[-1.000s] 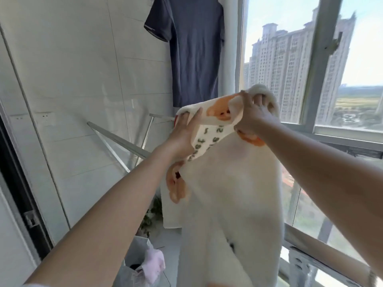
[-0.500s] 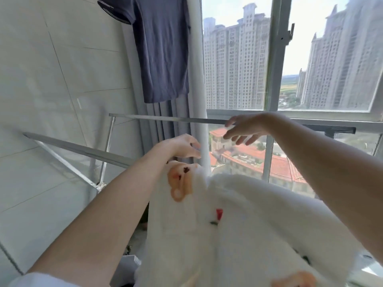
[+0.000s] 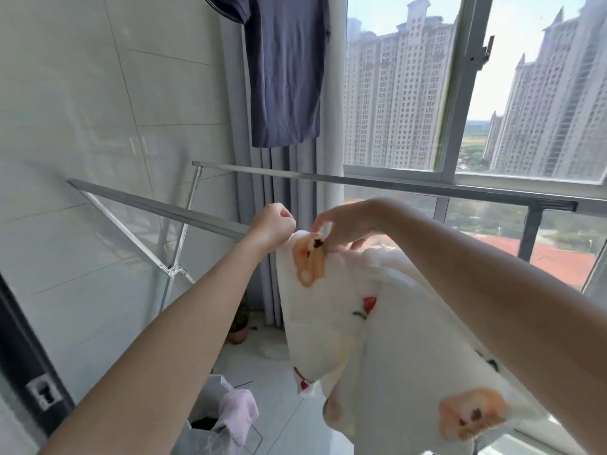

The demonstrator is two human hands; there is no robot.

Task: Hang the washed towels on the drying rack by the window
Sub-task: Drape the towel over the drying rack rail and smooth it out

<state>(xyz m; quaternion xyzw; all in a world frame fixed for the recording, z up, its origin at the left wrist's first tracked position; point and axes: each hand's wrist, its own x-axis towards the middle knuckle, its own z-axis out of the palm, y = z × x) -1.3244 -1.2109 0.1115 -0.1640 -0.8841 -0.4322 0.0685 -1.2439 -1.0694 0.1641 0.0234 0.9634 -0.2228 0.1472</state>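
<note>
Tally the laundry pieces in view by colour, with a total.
white towel, orange print: 1
navy T-shirt, hanging above: 1
pink cloth, in the basket below: 1
Total: 3

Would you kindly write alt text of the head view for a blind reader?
A left hand and right hand grip the top of a white cartoon-print towel at a drying rack by a high-rise window; a navy T-shirt hangs above.
</note>
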